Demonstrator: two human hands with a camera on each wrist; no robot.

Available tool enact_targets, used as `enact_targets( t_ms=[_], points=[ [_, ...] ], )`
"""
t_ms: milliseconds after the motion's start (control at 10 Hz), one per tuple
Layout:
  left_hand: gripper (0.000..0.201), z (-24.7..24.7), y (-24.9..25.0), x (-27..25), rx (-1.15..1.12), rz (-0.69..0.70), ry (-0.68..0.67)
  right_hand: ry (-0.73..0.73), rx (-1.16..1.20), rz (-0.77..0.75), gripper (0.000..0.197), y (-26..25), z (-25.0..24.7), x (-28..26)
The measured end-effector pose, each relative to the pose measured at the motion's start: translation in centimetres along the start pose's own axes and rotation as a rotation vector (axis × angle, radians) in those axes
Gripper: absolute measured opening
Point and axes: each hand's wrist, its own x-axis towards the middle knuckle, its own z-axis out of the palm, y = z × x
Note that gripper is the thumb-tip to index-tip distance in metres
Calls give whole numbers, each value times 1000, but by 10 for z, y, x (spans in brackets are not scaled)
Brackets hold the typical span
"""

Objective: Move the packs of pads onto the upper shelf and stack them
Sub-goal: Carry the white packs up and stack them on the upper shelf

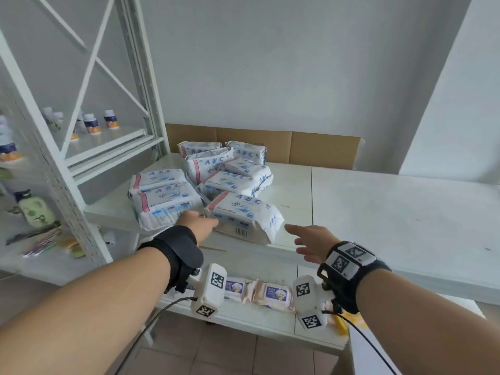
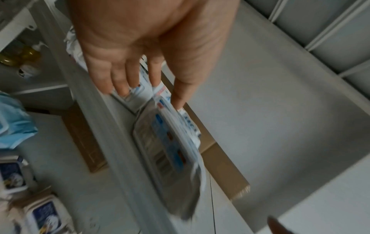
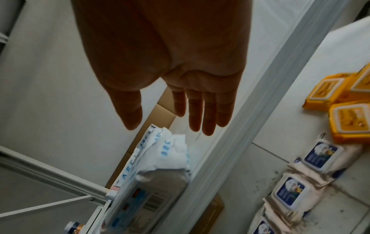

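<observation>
Several white "ABC" packs of pads lie on the upper shelf. The nearest pack lies at the shelf's front edge, slightly overhanging it. My left hand reaches to its left end with straight fingers touching the wrapper; in the left wrist view the left hand is spread over the pack. My right hand hovers open just right of that pack, not touching it. From the right wrist, the right hand shows straight fingers above the pack. Two packs lie stacked at the left, and a loose heap sits behind.
A white metal rack with small bottles stands at the left. Flattened cardboard leans against the back wall. On the lower shelf lie wet-wipe packs and yellow packs. The upper shelf's front rail runs beside my right hand.
</observation>
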Motion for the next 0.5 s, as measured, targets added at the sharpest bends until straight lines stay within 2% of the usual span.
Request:
enact_targets(
  t_ms=[100, 200, 300, 400, 500],
  points=[
    [67, -24, 8, 33, 36, -62, 90, 13, -25, 23, 43, -13, 16, 23],
    [63, -49, 12, 67, 72, -81, 198, -46, -41, 30, 61, -28, 27, 41],
    [72, -71, 12, 91, 117, -141, 189, -108, -95, 86, 75, -37, 37, 55],
    [65, -85, 3, 115, 152, -98, 56, -132, -144, 121, 81, -45, 47, 65],
    [55, -89, -3, 128, 124, -116, 18, -132, -128, 121, 51, -52, 57, 69]
  ],
)
